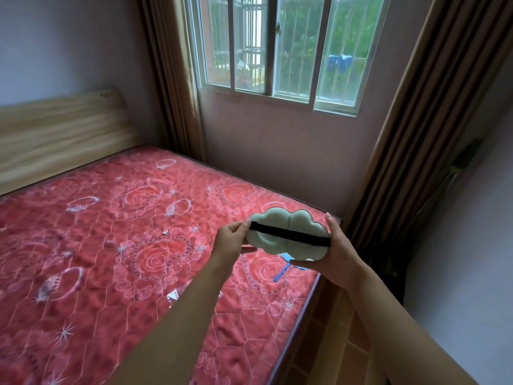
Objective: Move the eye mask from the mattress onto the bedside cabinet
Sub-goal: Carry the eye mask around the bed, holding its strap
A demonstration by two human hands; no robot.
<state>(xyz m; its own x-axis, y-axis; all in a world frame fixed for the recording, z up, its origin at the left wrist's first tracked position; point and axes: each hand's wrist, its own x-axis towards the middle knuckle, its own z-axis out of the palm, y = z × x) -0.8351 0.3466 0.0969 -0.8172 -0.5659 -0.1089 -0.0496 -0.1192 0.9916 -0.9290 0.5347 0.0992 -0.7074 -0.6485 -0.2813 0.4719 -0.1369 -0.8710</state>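
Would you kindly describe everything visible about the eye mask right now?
The eye mask is pale green, cloud-shaped with scalloped edges, and looks softly padded. A black elastic strap stretches across the side facing the camera. It is held lengthwise in the air above the red mattress, near its edge, gripped at its ends by the left hand and right hand.

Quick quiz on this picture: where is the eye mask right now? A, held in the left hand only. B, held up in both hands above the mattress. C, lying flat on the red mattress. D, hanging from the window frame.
B: the left hand and right hand grip opposite ends of the eye mask, lifted above the mattress.
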